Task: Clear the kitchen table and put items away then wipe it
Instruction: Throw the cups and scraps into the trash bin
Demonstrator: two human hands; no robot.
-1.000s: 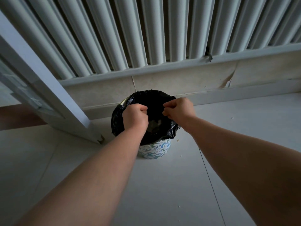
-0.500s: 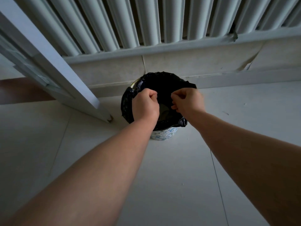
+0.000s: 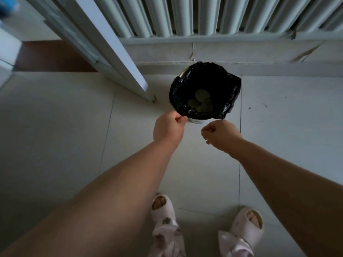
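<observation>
at about ten o'clock a strip of dark reddish-brown floor [image 3: 50, 56] shows past a pale, smooth-painted door [image 3: 104, 43] that slants down from the top edge to a sharp lower corner near the middle. under everything lies a floor of large, matte, off-white tiles [image 3: 55, 136] with thin dark joints, a few specks scattered on it toward three o'clock. the left hand [image 3: 168, 129], just left of centre, has its fingers curled in with thumb and forefinger pinched together at the near lip of the bag; whether they actually grip the plastic i cannot tell. just above centre, toward twelve o'clock, stands the small round bin, wrapped in a glossy, crinkled black bin bag [image 3: 230, 97] folded out over the rim, with flat, rounded, dull-green pieces [image 3: 200, 102] lying at the bottom; a sliver of the patterned bin [image 3: 196, 121] wall peeks out below the bag. the right hand [image 3: 220, 135] hangs just right of centre, loosely curled, empty, apart from the bag. behind the bin a chipped, cracked pale skirting [image 3: 259, 52] runs along the wall, and above it from twelve to two o'clock stand the rounded white ribs of a radiator [image 3: 204, 15]. at six o'clock two pale, soft-looking open-toed slippers [image 3: 248, 223] rest on the tiles below patterned trouser hems [image 3: 167, 236].
</observation>
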